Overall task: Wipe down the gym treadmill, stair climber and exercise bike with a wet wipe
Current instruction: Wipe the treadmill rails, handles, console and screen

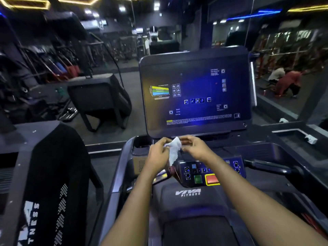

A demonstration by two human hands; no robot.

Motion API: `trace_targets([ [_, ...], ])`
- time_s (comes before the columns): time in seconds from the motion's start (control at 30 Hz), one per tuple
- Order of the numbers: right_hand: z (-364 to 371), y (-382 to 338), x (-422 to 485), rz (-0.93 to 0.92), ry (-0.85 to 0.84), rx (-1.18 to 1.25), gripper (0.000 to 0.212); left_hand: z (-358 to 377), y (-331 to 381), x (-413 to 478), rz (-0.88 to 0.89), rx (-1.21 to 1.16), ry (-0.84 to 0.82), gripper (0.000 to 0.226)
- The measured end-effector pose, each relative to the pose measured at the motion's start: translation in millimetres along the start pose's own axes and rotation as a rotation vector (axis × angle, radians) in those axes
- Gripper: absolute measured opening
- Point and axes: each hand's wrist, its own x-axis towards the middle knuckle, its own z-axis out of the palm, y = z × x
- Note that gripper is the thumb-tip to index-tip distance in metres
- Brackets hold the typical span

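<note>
Head view: left hand (158, 154) and right hand (195, 148) pinch a white wipe (174, 150) over the treadmill console (195, 96) facing a gym mirror (99, 55).

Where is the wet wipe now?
Head view, centre: the wet wipe is held between the left hand and right hand, below the treadmill screen, above the button panel.

White wet wipe (173, 151), crumpled, hanging above black treadmill (188, 194) console, screen lit

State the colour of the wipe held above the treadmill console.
The wipe is white, clearest in the head view.
</note>
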Motion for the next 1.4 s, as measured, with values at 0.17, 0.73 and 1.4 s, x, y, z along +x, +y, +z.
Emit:
trace_targets([
  [0.17, 4.3, -18.3, 5.4, -0.044, -0.047, 0.043, 0.027, -20.9, -5.1, 28.0, 0.030, 0.073, -0.042, 0.027],
  [0.73, 145.9, 2.3, 81.7, 0.396, 0.978, -0.080, 0.025, -76.6, -83.4, 151.4, 0.020, 0.037, 0.228, 0.041],
  [1.4, 239.2, 17.9, 126.2, 0.358, 0.504, -0.313, 0.090, -67.8, -112.8, 187.8, 0.156, 0.093, -0.064, 0.079],
])
